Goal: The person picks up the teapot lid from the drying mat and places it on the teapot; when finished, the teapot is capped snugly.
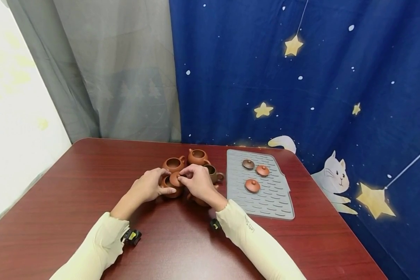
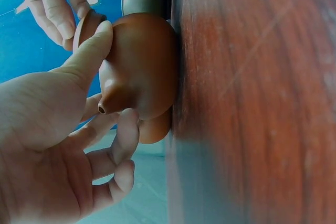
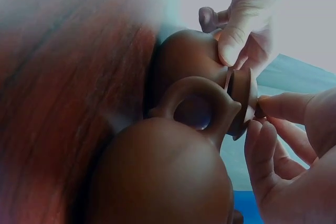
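A reddish-brown clay teapot (image 2: pixel 149 61) stands on the table, its short spout facing the left wrist camera. My left hand (image 1: pixel 147 186) holds it, thumb at the rim and fingers around the spout side. Between the right hand's (image 1: pixel 200 182) thumb and fingertips is the knob of a matching teapot lid (image 3: pixel 244 100). In the right wrist view the lid is tilted right at the teapot's mouth. Another teapot (image 3: pixel 163 177) with a loop handle sits close beside it, partly hidden under the right hand in the head view.
Behind the hands are two lidless orange-brown teapots (image 1: pixel 174 164) and a dark olive one (image 1: pixel 211 174). To the right lies a grey ridged mat (image 1: pixel 266 206) bearing a dark lid (image 1: pixel 248 164) and two orange lids (image 1: pixel 252 186). Curtains hang beyond the table's (image 1: pixel 91 175) far edge.
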A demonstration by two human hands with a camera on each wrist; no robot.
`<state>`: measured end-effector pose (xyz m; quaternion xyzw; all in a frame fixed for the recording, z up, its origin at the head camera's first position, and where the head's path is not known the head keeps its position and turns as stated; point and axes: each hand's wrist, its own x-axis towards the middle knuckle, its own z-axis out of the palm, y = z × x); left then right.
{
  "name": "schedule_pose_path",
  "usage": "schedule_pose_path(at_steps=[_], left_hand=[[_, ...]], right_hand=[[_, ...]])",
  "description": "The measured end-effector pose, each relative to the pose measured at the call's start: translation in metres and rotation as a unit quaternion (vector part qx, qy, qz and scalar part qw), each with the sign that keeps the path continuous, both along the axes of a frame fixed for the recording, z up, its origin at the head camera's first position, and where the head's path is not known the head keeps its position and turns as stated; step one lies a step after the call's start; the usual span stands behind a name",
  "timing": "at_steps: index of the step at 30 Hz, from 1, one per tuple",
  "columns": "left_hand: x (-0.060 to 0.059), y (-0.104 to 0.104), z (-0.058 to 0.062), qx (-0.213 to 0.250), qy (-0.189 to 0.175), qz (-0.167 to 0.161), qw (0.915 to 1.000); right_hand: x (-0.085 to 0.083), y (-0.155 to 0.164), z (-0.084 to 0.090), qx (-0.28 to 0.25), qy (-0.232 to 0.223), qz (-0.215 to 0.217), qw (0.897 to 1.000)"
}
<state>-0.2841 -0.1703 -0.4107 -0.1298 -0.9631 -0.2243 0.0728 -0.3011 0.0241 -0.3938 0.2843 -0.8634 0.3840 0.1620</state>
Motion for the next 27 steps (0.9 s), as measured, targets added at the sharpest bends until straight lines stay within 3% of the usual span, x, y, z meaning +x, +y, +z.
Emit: schedule_pose_path(at_steps=[27], left_hand=[[0.000,-0.001,0.001,-0.001,-0.003,0.001,1.0000]], right_hand=[[-0.005,-0.013,-0.002,0.008,-0.011,0.010,1.000]])
